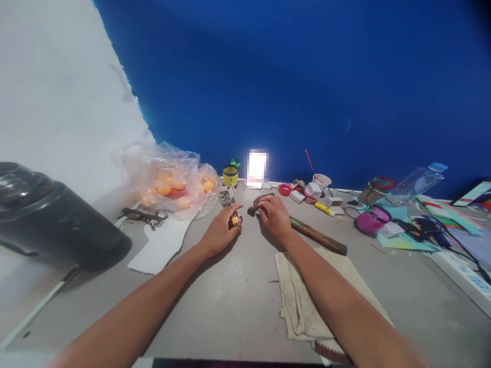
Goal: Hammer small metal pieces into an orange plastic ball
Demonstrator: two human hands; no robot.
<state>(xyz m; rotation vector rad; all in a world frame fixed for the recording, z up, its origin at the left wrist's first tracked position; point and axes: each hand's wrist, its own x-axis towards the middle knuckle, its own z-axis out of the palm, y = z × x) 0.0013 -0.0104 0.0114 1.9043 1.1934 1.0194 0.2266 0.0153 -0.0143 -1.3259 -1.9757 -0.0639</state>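
My left hand (pixel 222 230) is closed around a small shiny, gold-and-dark round object (pixel 236 220) at the middle of the grey table (pixel 215 306). To its right, my right hand (pixel 274 217) has its fingers wrapped over the head end of a hammer (pixel 318 235), which lies on the table with its wooden handle pointing to the lower right. The hammer's dark metal head shows past the fingertips. Just behind my left hand stands a small open box (pixel 224 198) of little metal pieces. A folded beige cloth (pixel 307 301) lies under my right forearm.
A large dark bottle (pixel 69 220) stands at the left, near white paper (pixel 161 248) and a plastic bag of orange fruit (pixel 169 181). Behind are a yellow pot (pixel 230 175) and a bright screen (pixel 257 168). A white cup (pixel 321 181), clear bottle (pixel 418 181) and power strip (pixel 460 276) are rightward.
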